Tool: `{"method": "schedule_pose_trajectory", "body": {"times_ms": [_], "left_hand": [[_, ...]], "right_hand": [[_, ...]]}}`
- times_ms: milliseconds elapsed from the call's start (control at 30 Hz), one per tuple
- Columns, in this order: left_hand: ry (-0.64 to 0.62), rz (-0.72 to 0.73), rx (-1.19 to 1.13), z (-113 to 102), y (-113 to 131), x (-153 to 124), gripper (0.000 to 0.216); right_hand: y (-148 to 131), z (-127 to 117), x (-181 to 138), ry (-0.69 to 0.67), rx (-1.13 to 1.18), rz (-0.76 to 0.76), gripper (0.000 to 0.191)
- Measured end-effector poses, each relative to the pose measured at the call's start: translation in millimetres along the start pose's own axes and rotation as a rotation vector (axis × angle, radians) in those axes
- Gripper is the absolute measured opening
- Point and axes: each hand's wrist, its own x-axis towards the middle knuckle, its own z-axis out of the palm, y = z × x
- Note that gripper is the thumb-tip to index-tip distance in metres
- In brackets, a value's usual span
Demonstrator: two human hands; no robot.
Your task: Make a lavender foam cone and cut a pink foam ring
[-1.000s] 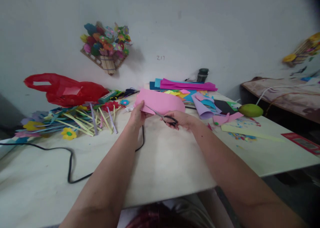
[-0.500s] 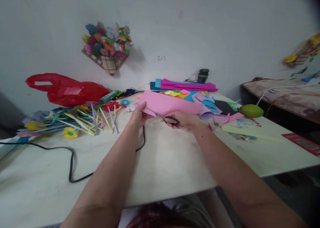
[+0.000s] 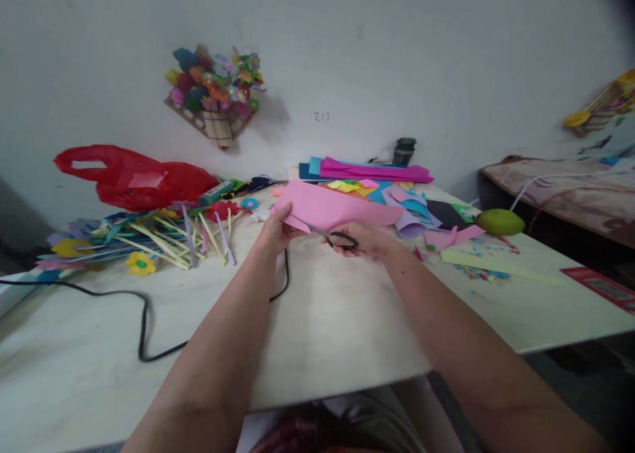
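Observation:
A pink paper sheet [image 3: 332, 205] is held up a little over the table. My left hand [image 3: 278, 229] pinches its left edge, thumb on top. My right hand [image 3: 362, 239] is closed around the black handles of a pair of scissors [image 3: 317, 230]. Their blades point left toward my left hand and lie across the lower left part of the sheet, where a cut separates a narrow flap along the near edge. Behind the sheet lie yellow paper pieces [image 3: 343, 186]; a curled lilac sheet [image 3: 409, 225] is just right of it.
Paper flowers and strips [image 3: 159, 241] cover the left side, before a red plastic bag [image 3: 133, 178]. A black cable [image 3: 143, 327] runs across the table [image 3: 317, 334]. Coloured sheets [image 3: 377, 170] lie along the wall. At right are a green mango-like fruit [image 3: 500, 222] and paper scraps.
The view has shifted very slightly. Both hands, the scissors and the pink sheet keep nearly the same position.

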Motion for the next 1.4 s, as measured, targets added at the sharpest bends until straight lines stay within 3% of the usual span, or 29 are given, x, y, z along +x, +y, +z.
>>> {"method": "schedule_pose_trajectory", "body": {"times_ms": [467,1400], "left_hand": [[-0.035,-0.009,-0.008,-4.0,-0.9,2.4,0.027],[-0.124,-0.066,0.046,-5.0,-2.9,-1.5,0.018]], "right_hand": [[-3.0,3.2,-3.6,-0.007,0.013,-0.009,0.019],[-1.9,-2.0,-9.6,-0.048,-0.033,-0.022,0.018]]}}
